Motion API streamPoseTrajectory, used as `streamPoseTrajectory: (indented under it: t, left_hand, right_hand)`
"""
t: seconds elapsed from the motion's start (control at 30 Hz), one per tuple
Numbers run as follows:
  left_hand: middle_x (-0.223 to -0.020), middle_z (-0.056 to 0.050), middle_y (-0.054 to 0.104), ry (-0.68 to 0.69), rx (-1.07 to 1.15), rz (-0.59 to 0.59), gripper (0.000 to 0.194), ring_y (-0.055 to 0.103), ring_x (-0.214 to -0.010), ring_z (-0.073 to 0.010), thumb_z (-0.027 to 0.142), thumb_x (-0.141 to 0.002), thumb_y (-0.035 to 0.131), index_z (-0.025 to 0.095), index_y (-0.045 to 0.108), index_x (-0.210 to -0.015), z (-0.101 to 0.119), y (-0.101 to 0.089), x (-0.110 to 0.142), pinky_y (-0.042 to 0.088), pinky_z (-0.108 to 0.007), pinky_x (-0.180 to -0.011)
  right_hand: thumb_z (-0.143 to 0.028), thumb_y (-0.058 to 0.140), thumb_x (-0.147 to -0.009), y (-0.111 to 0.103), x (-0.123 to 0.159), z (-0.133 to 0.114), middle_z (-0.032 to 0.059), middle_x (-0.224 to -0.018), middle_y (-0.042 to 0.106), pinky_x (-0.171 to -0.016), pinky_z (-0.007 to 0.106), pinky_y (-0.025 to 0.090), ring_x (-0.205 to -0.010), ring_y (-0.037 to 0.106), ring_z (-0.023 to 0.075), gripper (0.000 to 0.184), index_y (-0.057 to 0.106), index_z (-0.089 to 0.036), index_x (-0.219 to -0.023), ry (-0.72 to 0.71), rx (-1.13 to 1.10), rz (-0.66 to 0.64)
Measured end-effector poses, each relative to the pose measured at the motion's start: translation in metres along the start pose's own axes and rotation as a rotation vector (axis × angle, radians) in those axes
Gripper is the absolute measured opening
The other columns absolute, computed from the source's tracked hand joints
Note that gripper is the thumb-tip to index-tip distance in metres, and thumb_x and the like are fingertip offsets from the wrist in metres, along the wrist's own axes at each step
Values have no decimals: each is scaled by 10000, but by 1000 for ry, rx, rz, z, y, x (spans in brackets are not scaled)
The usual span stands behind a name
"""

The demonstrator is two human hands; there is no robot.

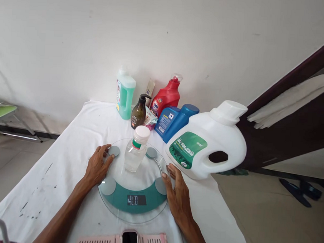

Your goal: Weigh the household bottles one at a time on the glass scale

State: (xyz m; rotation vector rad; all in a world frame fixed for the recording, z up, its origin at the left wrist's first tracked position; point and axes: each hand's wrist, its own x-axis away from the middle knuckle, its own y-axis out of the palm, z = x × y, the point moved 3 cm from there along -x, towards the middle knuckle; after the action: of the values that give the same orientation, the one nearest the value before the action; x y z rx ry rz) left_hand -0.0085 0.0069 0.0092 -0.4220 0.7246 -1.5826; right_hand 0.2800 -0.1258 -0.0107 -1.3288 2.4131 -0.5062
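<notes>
A round glass scale (120,209) with a green band lies on the white cloth, its display (136,200) lit with digits I cannot read surely. On the glass stands a clear jar (135,156) with a white lid, holding colourless contents. My left hand (97,165) grips the scale's left rim, thumb on top of the glass. At the opposite rim my right hand (177,188) holds on, with its thumb over the glass and fingers along the edge. Neither hand touches the jar. A smartwatch (130,239) with a pink strap lies in front of the scale.
Behind the scale stand a green liquid bottle (128,95), a brown pump bottle (139,113), a red detergent bottle (167,96) and a blue bottle (178,118). A large white jug (202,123) is close by my right hand. The tablecloth's (69,146) far edge is near the wall.
</notes>
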Motion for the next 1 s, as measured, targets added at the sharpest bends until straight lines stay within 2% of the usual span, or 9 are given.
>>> streamPoseTrajectory:
  t: [0.17, 0.27, 0.33, 0.43, 0.53, 0.6, 0.73, 0.87, 1.0]
  left_hand:
    - [-1149, -85, 675, -11, 5, 5, 502, 670, -934, -240, 501, -924, 528, 223, 637, -1328, 1, 0, -1, 556, -432, -861]
    - [-1145, -81, 680, -7, 7, 12, 498, 670, -925, -238, 503, -923, 531, 227, 644, -1322, 0, 0, -1, 556, -432, -857]
    - [-1127, -74, 680, -9, 9, 11, 495, 663, -890, -233, 513, -925, 530, 233, 651, -1316, -1, 0, -1, 556, -429, -830]
    - [-1110, -69, 676, -9, 12, 15, 502, 659, -875, -230, 527, -926, 527, 237, 651, -1316, -1, -1, -1, 555, -428, -817]
    - [-1117, -69, 674, -13, 7, 18, 505, 662, -883, -234, 533, -924, 526, 242, 647, -1319, -1, -1, -1, 553, -441, -835]
    - [-1119, -69, 677, -14, 2, 13, 495, 666, -885, -237, 528, -927, 524, 245, 648, -1313, -1, -1, -1, 552, -450, -842]
    - [-1108, -75, 682, 2, 8, 10, 483, 677, -915, -249, 513, -941, 508, 236, 643, -1314, -3, 1, -2, 557, -455, -844]
    - [-1098, -71, 684, 24, 18, 38, 454, 683, -945, -247, 491, -954, 509, 232, 636, -1304, -6, 4, -1, 564, -438, -863]
    - [-1094, -67, 682, 50, 44, 42, 425, 694, -941, -240, 473, -972, 508, 230, 628, -1299, -7, 6, 0, 578, -403, -830]
  right_hand:
    - [-726, 532, -932, -1, 2, -2, 182, -1473, 604, -1168, 604, 449, -1355, 587, 360, 708, 535, -192, -1397, -8, -16, -3]
    - [-707, 585, -915, -9, 5, -15, 169, -1489, 585, -1160, 629, 443, -1357, 573, 366, 711, 524, -204, -1413, -46, -27, 45]
    - [-682, 638, -898, -13, 6, -35, 146, -1513, 566, -1164, 634, 436, -1386, 545, 364, 715, 510, -230, -1437, -111, -48, 37]
    - [-648, 738, -844, -8, 5, -78, 104, -1565, 525, -1180, 614, 431, -1431, 506, 349, 778, 474, -284, -1479, -213, -112, -75]
    - [-613, 852, -747, 15, -3, -113, 91, -1567, 522, -1174, 575, 449, -1422, 515, 331, 902, 446, -301, -1489, -233, -201, -183]
    - [-567, 874, -736, 34, -10, -125, 96, -1485, 587, -1124, 538, 495, -1331, 583, 310, 876, 461, -280, -1454, -219, -248, -202]
    - [-464, 839, -793, 56, -21, -127, 72, -1280, 693, -1032, 483, 539, -1117, 668, 258, 662, 534, -249, -1339, -205, -259, -139]
    - [-474, 859, -764, 49, -34, -129, 53, -1165, 731, -968, 444, 565, -1037, 698, 249, 559, 611, -243, -1209, -200, -308, -156]
    - [-551, 855, -744, 26, -68, -134, 72, -1146, 730, -915, 433, 566, -1022, 691, 260, 589, 634, -229, -1185, -242, -249, 128]
